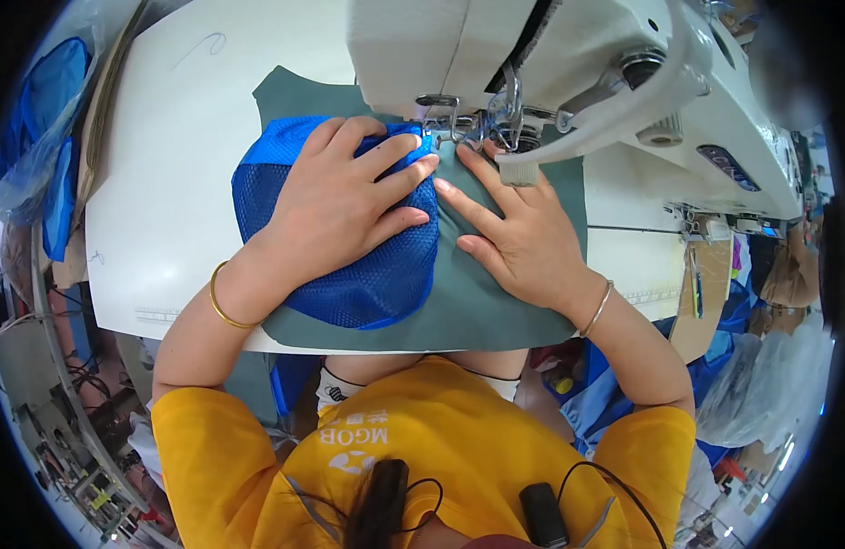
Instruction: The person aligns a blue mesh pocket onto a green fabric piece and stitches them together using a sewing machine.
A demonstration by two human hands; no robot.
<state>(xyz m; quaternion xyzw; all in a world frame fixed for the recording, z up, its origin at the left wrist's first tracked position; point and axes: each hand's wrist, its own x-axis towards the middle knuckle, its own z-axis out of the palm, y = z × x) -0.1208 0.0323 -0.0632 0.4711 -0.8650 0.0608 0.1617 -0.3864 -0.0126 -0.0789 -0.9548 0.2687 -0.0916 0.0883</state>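
Observation:
My left hand (336,197) lies on a blue mesh pouch (372,284) with a smooth blue band, its fingers spread and their tips near the pouch's right edge. Under the pouch is a dark green fabric panel (505,316). Flat on that panel, just right of the pouch, rests my right hand (528,229), fingers apart. Its index fingertip is close to the presser foot area (450,133) of a white sewing machine (404,55). The needle point and the exact stitching spot are too small to make out.
The white sewing table (157,183) has a printed ruler strip along its front edge. At the left hang blue fabric pieces (52,101) beside clear plastic. A cardboard piece (701,302) and clear plastic bags (761,384) are at the right.

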